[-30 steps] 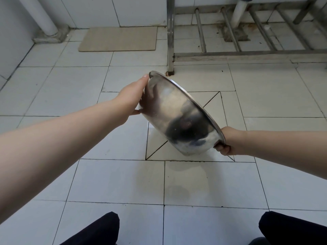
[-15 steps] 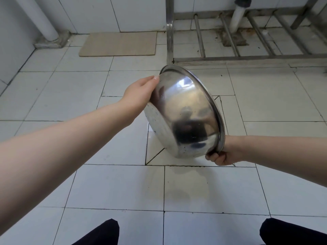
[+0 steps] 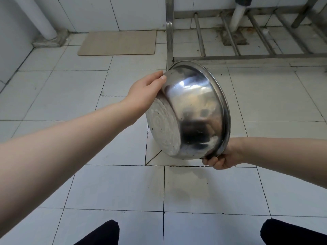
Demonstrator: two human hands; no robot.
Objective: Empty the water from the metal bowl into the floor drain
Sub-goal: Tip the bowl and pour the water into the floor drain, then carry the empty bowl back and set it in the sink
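I hold the metal bowl in both hands above the tiled floor. It is tipped nearly onto its side, with its underside toward me and its mouth facing away. My left hand grips the upper left rim. My right hand grips the lower right rim from beneath. The bowl's inside is hidden, so no water shows. Below the bowl lies the sloped tile square with diagonal cuts; its centre is hidden behind the bowl. Small drops cling to the bowl's outer wall.
A steel rack frame with a vertical leg stands on the floor behind the bowl. A beige mat lies at the back left by the wall. White pipes rise in the corners. My dark trouser knees show at the bottom.
The bowl has tipped further, from a slanted pour to almost on its side, and rose slightly. My left hand lifted its rim edge; my right hand stayed low.
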